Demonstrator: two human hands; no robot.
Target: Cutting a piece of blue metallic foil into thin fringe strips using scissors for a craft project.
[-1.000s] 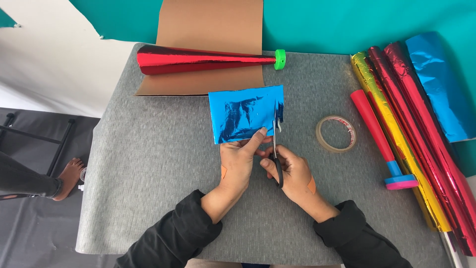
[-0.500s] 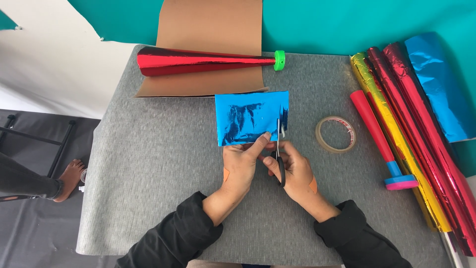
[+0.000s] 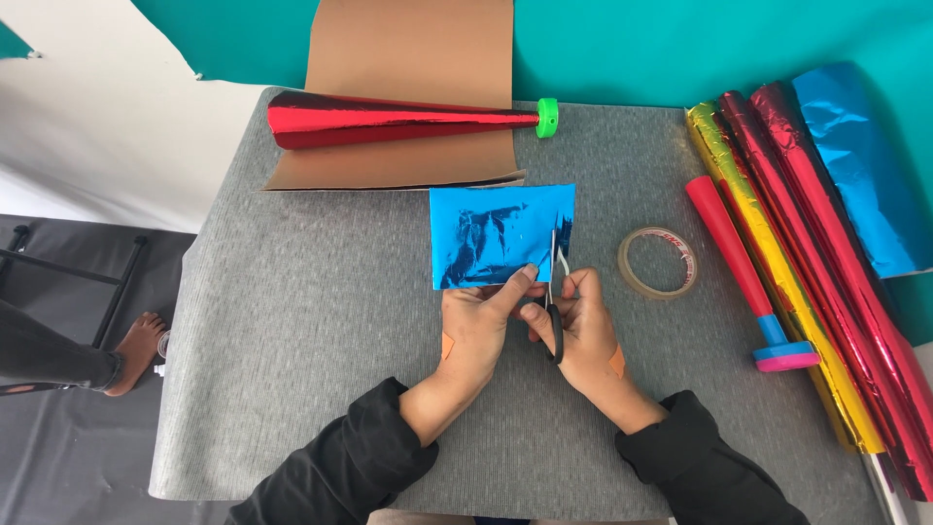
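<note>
A shiny blue foil sheet (image 3: 491, 234) lies flat near the middle of the grey table mat (image 3: 301, 321). My left hand (image 3: 478, 323) pinches its near edge between thumb and fingers. My right hand (image 3: 581, 331) grips black-handled scissors (image 3: 555, 292), whose blades point away from me into the sheet's right part, a narrow strip of foil lying to their right.
A red foil cone with a green tip (image 3: 389, 120) rests on brown cardboard (image 3: 413, 92) at the back. A tape roll (image 3: 659, 262) lies right of the sheet. A red horn (image 3: 741, 272) and rolled gold, red and blue foils (image 3: 826, 243) fill the right side. Someone's bare foot (image 3: 136, 350) shows left.
The blue sheet and both hands have shifted slightly right and away from me. The scissors have advanced further up into the sheet's right side.
</note>
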